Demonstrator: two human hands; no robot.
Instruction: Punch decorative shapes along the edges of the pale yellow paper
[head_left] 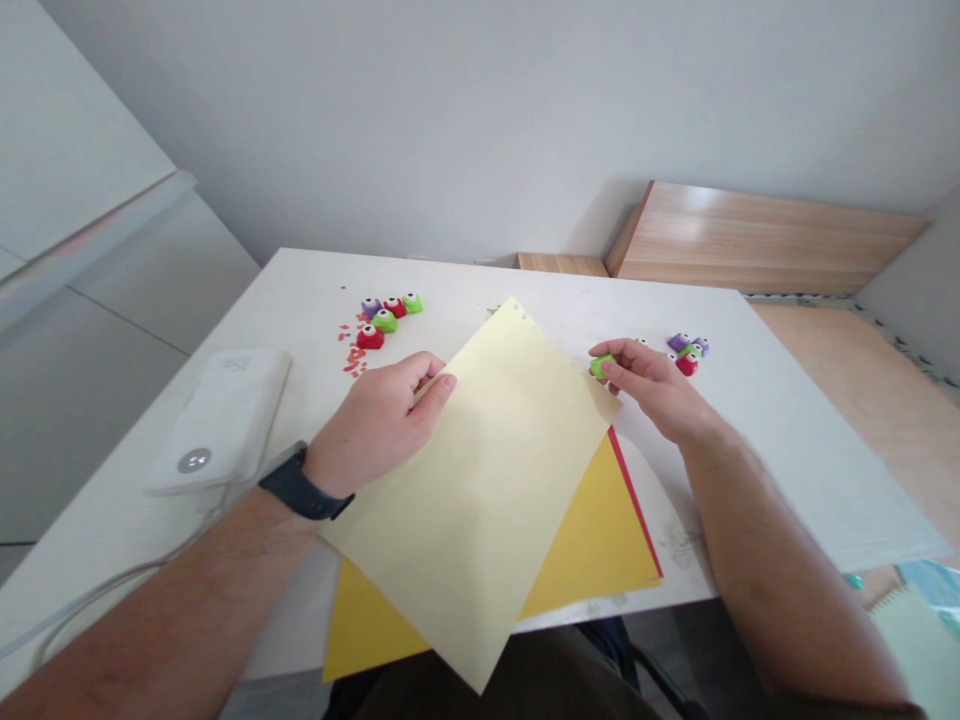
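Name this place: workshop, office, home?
Likely a paper-craft spot in a plain indoor room, though home or classroom can't be told: a white table with small coloured craft paper punches, a pale yellow paper sheet over a yellow paper sheet, and red paper scraps.

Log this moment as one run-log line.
left hand: grips pale yellow sheet | right hand: holds green craft punch | beneath: darker yellow sheet | white table: more craft punches

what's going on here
A person's left hand grips the edge of a pale yellow paper sheet, while the right hand holds a green craft paper punch near its corner. A darker yellow sheet lies underneath on a white table, with more punches and red paper scraps nearby.
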